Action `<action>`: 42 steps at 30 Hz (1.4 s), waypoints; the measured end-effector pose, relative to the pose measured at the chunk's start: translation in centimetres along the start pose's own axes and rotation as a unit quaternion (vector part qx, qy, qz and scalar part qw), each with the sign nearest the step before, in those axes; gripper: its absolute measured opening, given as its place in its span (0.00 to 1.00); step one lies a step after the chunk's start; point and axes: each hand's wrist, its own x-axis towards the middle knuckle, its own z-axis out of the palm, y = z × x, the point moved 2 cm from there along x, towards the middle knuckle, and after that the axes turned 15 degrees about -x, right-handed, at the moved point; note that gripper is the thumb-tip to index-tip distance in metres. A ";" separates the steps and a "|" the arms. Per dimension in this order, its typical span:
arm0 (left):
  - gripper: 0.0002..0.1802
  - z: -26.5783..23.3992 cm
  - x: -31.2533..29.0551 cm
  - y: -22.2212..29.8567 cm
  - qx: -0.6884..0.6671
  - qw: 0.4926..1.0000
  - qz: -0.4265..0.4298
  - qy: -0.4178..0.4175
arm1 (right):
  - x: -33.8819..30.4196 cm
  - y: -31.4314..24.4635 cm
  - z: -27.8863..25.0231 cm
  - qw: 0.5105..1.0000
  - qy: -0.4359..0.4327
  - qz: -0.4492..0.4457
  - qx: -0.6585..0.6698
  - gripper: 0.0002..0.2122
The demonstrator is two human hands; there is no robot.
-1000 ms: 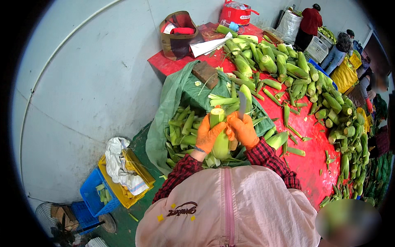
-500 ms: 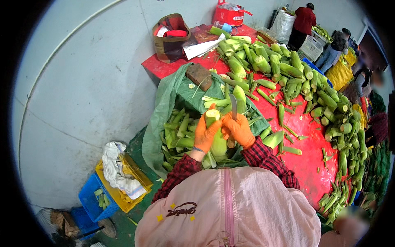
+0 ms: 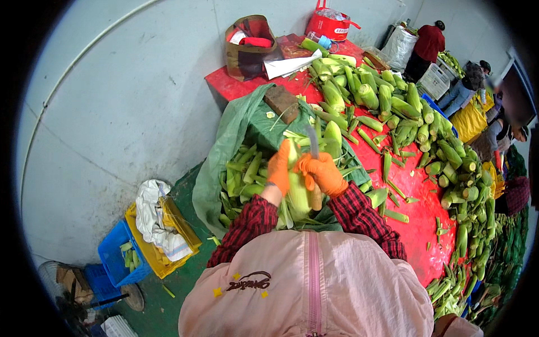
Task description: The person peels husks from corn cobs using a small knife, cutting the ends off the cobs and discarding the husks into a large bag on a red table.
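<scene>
My left hand (image 3: 279,168), in an orange glove, is closed around the side of a pale green corn ear (image 3: 298,196) held upright in front of me. My right hand (image 3: 324,175), gloved the same way, grips a knife (image 3: 313,141); its blade points up and away, and its wooden handle shows below the fist. The right fingers are close against the corn, but whether they pinch its husk is hard to see. Beneath both hands, a green sack (image 3: 210,180) lies open with loose husks (image 3: 247,174) inside. Another corn ear (image 3: 333,137) rests just beyond the knife.
On the red table (image 3: 412,224), a long heap of corn (image 3: 404,106) curves along the far and right sides. A brick (image 3: 282,103) sits on the sack's edge. Bags stand at the back. Yellow (image 3: 178,253) and blue crates (image 3: 115,247) are at lower left. Several people work at upper right.
The corn's cut top, plain before, is now blurred beside my left hand. The knife blade leans more to the left. The whole view has shifted slightly.
</scene>
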 end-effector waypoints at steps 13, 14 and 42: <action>0.34 -4.9 1.3 7.0 -0.031 0.994 0.101 -0.025 | 1.2 -0.2 0.9 0.975 0.048 0.105 -0.191 0.17; 0.31 -3.9 0.6 6.3 -0.009 0.995 0.092 -0.042 | 2.3 0.1 1.3 0.970 0.038 0.105 -0.217 0.19; 0.35 -3.7 1.1 2.0 -0.091 0.994 0.054 0.042 | 0.5 3.7 2.3 0.981 0.117 0.075 0.136 0.07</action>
